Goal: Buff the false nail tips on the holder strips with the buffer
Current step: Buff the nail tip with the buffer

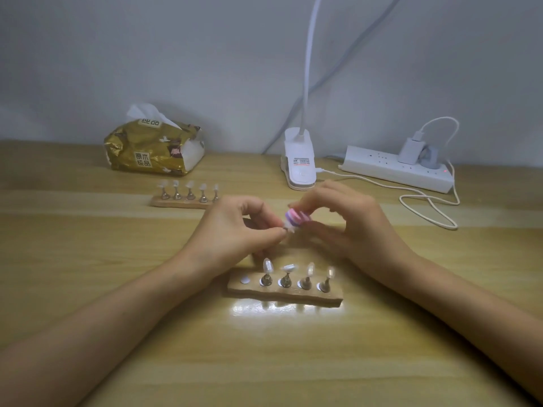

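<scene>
**A:** What are the hands doing?
**B:** The left hand (235,230) pinches a false nail tip (289,229) on its stand. The right hand (355,227) holds a pink-and-purple striped buffer (296,217) right at it; both are blurred.
**A:** And the strips?
**B:** The near holder strip (282,295) carries four tipped stands (266,279) and one bare slot (244,279) at its left end. The far holder strip (176,203) carries five, near a gold tissue pack (152,148), a clip lamp (299,164) and a power strip (390,168).
</scene>
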The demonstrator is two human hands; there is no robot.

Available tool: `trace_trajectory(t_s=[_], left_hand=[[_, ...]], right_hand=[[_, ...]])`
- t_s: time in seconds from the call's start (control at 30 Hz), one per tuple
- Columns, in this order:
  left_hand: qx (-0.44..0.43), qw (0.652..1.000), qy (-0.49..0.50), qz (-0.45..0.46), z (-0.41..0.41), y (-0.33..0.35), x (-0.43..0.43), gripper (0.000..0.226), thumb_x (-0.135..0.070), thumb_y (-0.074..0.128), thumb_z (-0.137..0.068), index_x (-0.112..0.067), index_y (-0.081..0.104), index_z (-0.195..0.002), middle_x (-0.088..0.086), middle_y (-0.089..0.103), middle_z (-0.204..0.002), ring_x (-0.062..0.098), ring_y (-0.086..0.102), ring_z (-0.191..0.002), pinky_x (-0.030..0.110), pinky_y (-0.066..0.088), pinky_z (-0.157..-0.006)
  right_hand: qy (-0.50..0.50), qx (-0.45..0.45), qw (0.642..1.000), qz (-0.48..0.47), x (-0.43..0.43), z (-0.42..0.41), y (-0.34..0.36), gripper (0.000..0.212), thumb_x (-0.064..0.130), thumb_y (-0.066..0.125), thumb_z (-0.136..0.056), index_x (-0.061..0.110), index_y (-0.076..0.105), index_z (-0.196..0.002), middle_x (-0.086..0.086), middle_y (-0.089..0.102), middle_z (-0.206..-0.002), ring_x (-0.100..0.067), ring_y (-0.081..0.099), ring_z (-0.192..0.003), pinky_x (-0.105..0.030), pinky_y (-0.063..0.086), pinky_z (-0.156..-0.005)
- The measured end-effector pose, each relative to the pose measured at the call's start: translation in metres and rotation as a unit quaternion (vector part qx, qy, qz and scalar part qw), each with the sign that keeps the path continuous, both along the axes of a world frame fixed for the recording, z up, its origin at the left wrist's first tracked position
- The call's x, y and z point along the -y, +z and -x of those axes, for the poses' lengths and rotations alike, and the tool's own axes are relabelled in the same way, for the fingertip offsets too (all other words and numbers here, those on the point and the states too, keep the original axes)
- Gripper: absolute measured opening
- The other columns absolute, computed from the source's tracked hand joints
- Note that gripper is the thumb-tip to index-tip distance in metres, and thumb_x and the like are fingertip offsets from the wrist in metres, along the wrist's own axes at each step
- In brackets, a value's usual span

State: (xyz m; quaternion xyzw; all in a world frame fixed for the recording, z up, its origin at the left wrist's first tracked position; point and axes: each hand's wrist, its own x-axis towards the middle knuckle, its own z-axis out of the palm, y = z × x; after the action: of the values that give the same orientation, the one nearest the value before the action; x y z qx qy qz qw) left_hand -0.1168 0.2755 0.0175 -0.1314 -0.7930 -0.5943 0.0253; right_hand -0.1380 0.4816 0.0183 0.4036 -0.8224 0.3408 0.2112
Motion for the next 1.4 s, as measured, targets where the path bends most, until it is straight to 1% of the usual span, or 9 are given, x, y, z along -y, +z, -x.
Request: trace_trajectory(t_s=[0.13, 0.4, 0.5, 0.8, 0.93, 1.0, 1.13, 1.2, 1.4], left_hand=[[-0.001, 1.0, 0.001, 0.003, -0.0005, 0.0002, 0.0002, 0.02, -0.002, 0.078, -0.077, -0.014, 0.069, -0.064, 0.0, 0.064, -0.054, 0.01, 0.058, -0.048, 0.018, 0.044, -0.048], [-0.002, 1.0, -0.007, -0.001, -0.0005, 0.0002, -0.0002, 0.014, -0.008, 0.079, -0.076, -0.01, 0.069, -0.067, 0.0, 0.064, -0.054, 0.013, 0.059, -0.05, 0.021, 0.045, -0.049], [0.005, 1.0, -0.021, -0.003, -0.001, 0.0006, 0.0005, 0.017, -0.002, 0.078, -0.077, -0.012, 0.07, -0.067, 0.002, 0.067, -0.057, 0.014, 0.062, -0.052, 0.021, 0.047, -0.05], [0.011, 1.0, -0.015, -0.004, -0.0012, 0.0015, -0.0008, 0.02, -0.005, 0.08, -0.076, -0.017, 0.071, -0.063, 0.001, 0.066, -0.056, 0.013, 0.059, -0.051, 0.021, 0.046, -0.05], [0.014, 1.0, -0.015, -0.007, -0.0006, 0.0012, 0.0, 0.016, -0.004, 0.079, -0.077, -0.014, 0.071, -0.067, 0.001, 0.066, -0.056, 0.013, 0.058, -0.05, 0.022, 0.046, -0.05], [0.015, 1.0, -0.018, -0.011, -0.0014, 0.0018, 0.0001, 0.014, -0.008, 0.08, -0.076, -0.013, 0.071, -0.067, 0.001, 0.066, -0.056, 0.012, 0.058, -0.05, 0.022, 0.047, -0.05], [0.017, 0.999, -0.03, -0.029, -0.0016, 0.0008, 0.0015, 0.014, -0.002, 0.078, -0.078, -0.01, 0.07, -0.07, 0.006, 0.069, -0.061, 0.013, 0.066, -0.055, 0.021, 0.05, -0.052], [0.016, 0.998, -0.042, -0.037, -0.002, 0.0014, 0.0018, 0.014, -0.001, 0.077, -0.078, -0.01, 0.07, -0.071, 0.006, 0.071, -0.064, 0.014, 0.069, -0.059, 0.019, 0.051, -0.054], [0.022, 0.996, -0.054, -0.064, -0.0027, 0.0019, 0.0032, 0.016, 0.003, 0.075, -0.079, -0.008, 0.067, -0.071, 0.007, 0.072, -0.068, 0.021, 0.075, -0.07, 0.017, 0.052, -0.057]], right_hand=[[0.006, -0.051, 0.999, 0.004, 0.0009, -0.0014, 0.0006, 0.008, 0.003, 0.073, -0.09, 0.004, 0.072, -0.098, -0.009, 0.064, -0.093, -0.021, 0.062, -0.088, -0.021, 0.046, -0.08], [0.02, -0.003, 1.0, -0.001, 0.0008, -0.0037, 0.0, 0.008, 0.004, 0.074, -0.089, 0.005, 0.072, -0.097, -0.006, 0.067, -0.096, -0.017, 0.063, -0.09, -0.02, 0.046, -0.081], [0.002, 0.014, 1.0, 0.017, -0.0019, -0.0033, 0.0012, 0.007, 0.005, 0.073, -0.09, 0.007, 0.071, -0.096, -0.002, 0.069, -0.094, -0.011, 0.062, -0.088, -0.013, 0.041, -0.08], [0.013, -0.062, 0.998, -0.01, -0.0024, -0.0033, 0.0006, 0.014, -0.001, 0.075, -0.088, 0.007, 0.072, -0.098, -0.004, 0.067, -0.096, -0.018, 0.064, -0.092, -0.029, 0.05, -0.083], [-0.002, -0.029, 1.0, 0.007, -0.0047, -0.0025, 0.0014, 0.012, 0.0, 0.074, -0.088, 0.009, 0.071, -0.096, -0.005, 0.067, -0.093, -0.02, 0.064, -0.09, -0.04, 0.051, -0.08], [0.015, -0.052, 0.999, 0.005, -0.004, -0.0025, 0.0012, 0.009, 0.003, 0.074, -0.09, 0.007, 0.071, -0.097, -0.005, 0.068, -0.095, -0.021, 0.065, -0.092, -0.036, 0.051, -0.082], [0.007, -0.013, 1.0, 0.008, -0.0039, -0.0032, 0.001, 0.01, 0.001, 0.075, -0.088, 0.008, 0.071, -0.094, -0.002, 0.068, -0.094, -0.016, 0.064, -0.09, -0.027, 0.048, -0.079], [0.01, -0.049, 0.999, 0.012, -0.0027, -0.0048, 0.0017, 0.009, 0.002, 0.075, -0.088, 0.007, 0.07, -0.094, -0.001, 0.068, -0.093, -0.015, 0.063, -0.09, -0.02, 0.045, -0.08], [0.004, -0.024, 0.999, 0.024, -0.003, -0.0062, 0.0029, 0.007, 0.005, 0.074, -0.089, 0.008, 0.069, -0.092, 0.001, 0.069, -0.092, -0.012, 0.063, -0.089, -0.016, 0.042, -0.08]])
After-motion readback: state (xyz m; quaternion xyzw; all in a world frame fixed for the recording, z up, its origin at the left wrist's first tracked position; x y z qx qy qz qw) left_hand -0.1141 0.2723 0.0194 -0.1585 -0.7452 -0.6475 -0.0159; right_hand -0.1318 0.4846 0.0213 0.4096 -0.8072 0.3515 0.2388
